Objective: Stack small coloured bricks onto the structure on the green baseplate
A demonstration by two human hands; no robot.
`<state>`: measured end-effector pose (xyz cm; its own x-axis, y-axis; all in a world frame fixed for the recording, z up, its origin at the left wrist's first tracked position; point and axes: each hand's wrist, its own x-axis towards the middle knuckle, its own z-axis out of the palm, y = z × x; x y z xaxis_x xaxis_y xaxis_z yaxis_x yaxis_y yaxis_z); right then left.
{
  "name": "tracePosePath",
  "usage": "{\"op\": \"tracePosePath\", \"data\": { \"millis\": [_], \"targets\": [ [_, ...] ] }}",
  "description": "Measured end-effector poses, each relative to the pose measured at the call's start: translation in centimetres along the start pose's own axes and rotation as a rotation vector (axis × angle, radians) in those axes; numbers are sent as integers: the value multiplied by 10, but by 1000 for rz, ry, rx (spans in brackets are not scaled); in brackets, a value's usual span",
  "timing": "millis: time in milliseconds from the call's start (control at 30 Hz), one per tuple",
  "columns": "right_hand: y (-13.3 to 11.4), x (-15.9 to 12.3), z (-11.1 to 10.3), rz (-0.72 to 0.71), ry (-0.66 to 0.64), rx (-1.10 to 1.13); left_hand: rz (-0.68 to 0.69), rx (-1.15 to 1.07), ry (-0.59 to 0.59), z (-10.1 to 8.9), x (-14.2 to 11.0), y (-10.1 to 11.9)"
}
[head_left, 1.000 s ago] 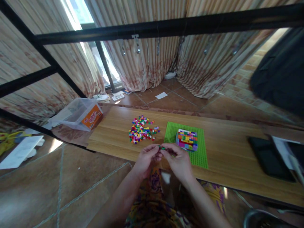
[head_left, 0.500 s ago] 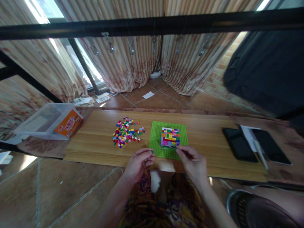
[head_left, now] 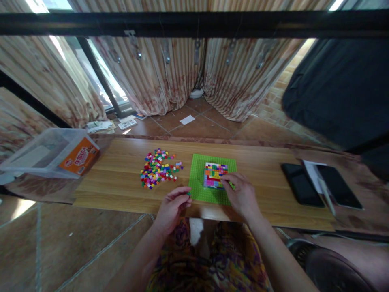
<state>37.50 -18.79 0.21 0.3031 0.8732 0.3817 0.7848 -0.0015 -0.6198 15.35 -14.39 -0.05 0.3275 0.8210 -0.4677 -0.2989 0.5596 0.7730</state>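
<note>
A green baseplate lies on the wooden board, bearing a square block of many-coloured building bricks. My right hand is over the block's right side, fingers pinched together at its top. Whether a brick is between those fingertips is hidden. Near the baseplate's front left corner, my left hand pinches a small green brick between thumb and forefinger. Loose small bricks in mixed colours are heaped to the left of the baseplate.
A clear plastic box with an orange label stands at the left end. Two dark phones or tablets lie at the right, with white paper between them. A black bar crosses above the wooden board.
My right hand has moved from the block's front right corner up onto its right side. My left hand still pinches the green brick. The whole view has shifted slightly.
</note>
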Motion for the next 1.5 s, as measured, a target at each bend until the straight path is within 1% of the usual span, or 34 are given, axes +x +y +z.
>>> {"op": "tracePosePath", "data": {
  "millis": [100, 200, 300, 433, 533, 633, 733, 867, 967, 1033, 1100, 1200, 1333, 1500],
  "targets": [
    [1, -1, 4, -34, 12, -93, 1, 21, -7, -2, 1, -1],
    [-2, -1, 6, 10, 64, -123, -1, 38, -10, -3, 2, -2],
    [-5, -1, 9, 89, 104, -89, 4, 36, -20, -3, 3, -2],
    [-6, -1, 14, 238, 152, 19, 17, 35, -28, -3, 3, -1],
    [-7, -3, 18, 351, 186, 100, 49, 112, -28, -3, 3, 0],
    [-7, -4, 23, 423, 222, 186, 143, 250, -38, 0, 6, 1],
    [-8, -5, 27, 445, 270, 242, 327, 454, -60, 8, 10, 3],
    [-6, -12, 24, 417, 280, 345, 582, 716, -80, 26, 17, 4],
    [0, -21, 18, 402, 345, 399, 713, 828, -133, 43, 26, 4],
    [7, -28, 13, 416, 383, 413, 771, 899, -150, 54, 31, 2],
    [14, -33, 10, 429, 393, 434, 826, 980, -148, 63, 36, 0],
    [22, -38, 8, 443, 403, 479, 910, 1088, -144, 73, 42, -4],
    [29, -44, 10, 480, 399, 508, 960, 1169, -144, 78, 49, -8],
    [30, -45, 9, 510, 367, 538, 958, 1261, -152, 80, 52, -11]
  ]
}}
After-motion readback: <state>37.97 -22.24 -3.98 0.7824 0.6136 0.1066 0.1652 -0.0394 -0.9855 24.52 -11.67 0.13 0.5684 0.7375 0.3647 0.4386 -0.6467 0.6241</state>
